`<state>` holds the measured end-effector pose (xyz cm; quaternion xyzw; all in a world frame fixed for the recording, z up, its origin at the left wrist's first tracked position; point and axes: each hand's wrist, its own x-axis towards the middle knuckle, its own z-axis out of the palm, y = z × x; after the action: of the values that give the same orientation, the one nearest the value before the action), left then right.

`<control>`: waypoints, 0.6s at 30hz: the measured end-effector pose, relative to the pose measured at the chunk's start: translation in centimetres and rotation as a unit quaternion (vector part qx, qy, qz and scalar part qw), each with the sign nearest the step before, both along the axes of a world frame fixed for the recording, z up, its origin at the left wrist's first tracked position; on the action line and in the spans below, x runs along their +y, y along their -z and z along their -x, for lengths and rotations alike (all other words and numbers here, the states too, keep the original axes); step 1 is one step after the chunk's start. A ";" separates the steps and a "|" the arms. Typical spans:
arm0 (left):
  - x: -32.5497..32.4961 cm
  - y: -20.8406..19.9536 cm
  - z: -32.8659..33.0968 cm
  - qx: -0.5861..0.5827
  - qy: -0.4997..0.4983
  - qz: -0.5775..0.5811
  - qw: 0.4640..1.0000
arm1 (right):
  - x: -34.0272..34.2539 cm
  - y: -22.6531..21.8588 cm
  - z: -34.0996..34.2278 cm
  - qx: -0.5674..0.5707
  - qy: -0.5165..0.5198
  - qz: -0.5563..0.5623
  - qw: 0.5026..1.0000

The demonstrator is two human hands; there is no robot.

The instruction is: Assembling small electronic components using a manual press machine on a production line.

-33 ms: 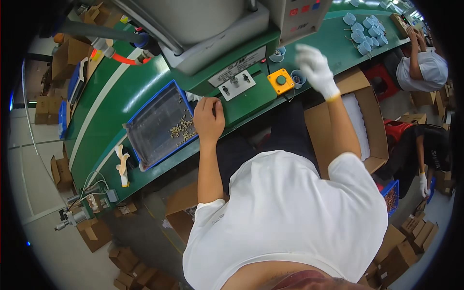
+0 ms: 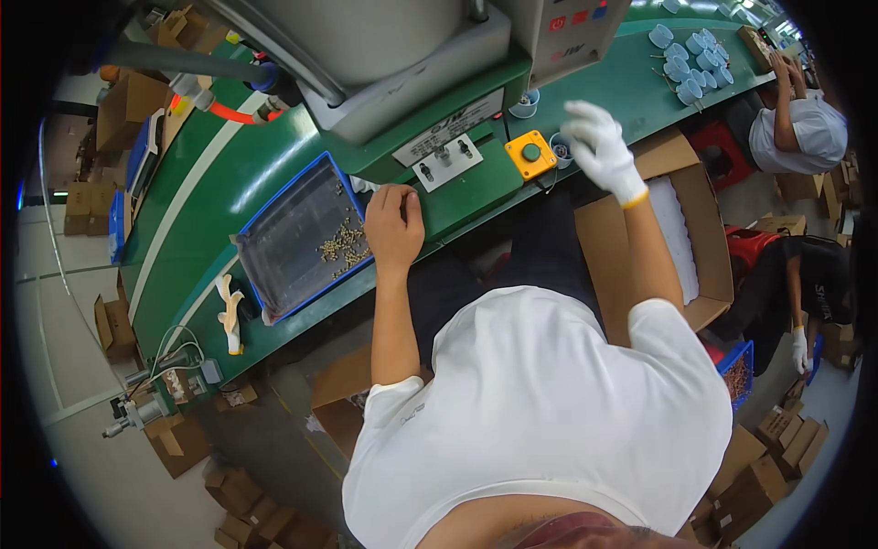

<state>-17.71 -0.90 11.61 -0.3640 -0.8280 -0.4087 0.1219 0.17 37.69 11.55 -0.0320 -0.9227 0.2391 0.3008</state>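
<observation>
1. Resting with bare left hand (image 2: pixel 393 224), fingers bent, just right of blue-rimmed rectangular plastic tray (image 2: pixel 291 240); cannot tell about any grip.
2. Hovering with white-gloved right hand (image 2: pixel 601 151), fingers partly spread, just right of small pale-blue plastic cup (image 2: pixel 561 153); cannot tell if gripping.
3. Probably midway: loose brass-coloured metal pieces (image 2: pixel 343 245) left of bare left hand, apparently yet to be used; cannot confirm anything finished.
</observation>
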 end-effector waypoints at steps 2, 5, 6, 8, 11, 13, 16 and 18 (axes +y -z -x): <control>-0.3 -0.3 -0.5 -0.032 0.000 -0.005 0.999 | -1.0 1.4 -2.9 -0.047 0.017 -0.024 0.998; 0.0 -0.9 -0.2 -0.065 0.002 -0.009 0.998 | -2.4 0.9 -3.6 -0.055 0.043 -0.023 0.997; -0.1 -0.7 -0.3 -0.046 0.005 -0.002 0.999 | -2.8 0.6 -3.4 -0.059 0.043 -0.054 0.996; 0.0 -0.8 -0.4 -0.039 0.014 0.004 0.999 | -2.6 1.8 -3.0 -0.038 0.028 0.021 0.999; -0.7 -0.6 -0.6 0.004 0.015 -0.009 1.000 | -4.1 3.0 -2.3 0.073 0.121 0.215 0.966; -2.2 -0.7 -1.5 -0.031 0.016 0.012 0.999 | -7.2 -0.2 -1.0 0.114 0.132 0.324 0.930; -4.3 1.4 -2.7 -0.031 -0.014 -0.067 0.997 | -13.9 -4.8 3.1 0.189 -0.034 0.328 0.925; -5.0 2.5 -3.4 -0.028 -0.028 -0.082 0.996 | -16.6 -5.6 5.7 0.187 -0.055 0.284 0.939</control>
<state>-14.34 -5.89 9.14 -0.3178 -0.8045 -0.4820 0.1395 -5.52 21.13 17.15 -0.0196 -0.7436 0.5094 0.4327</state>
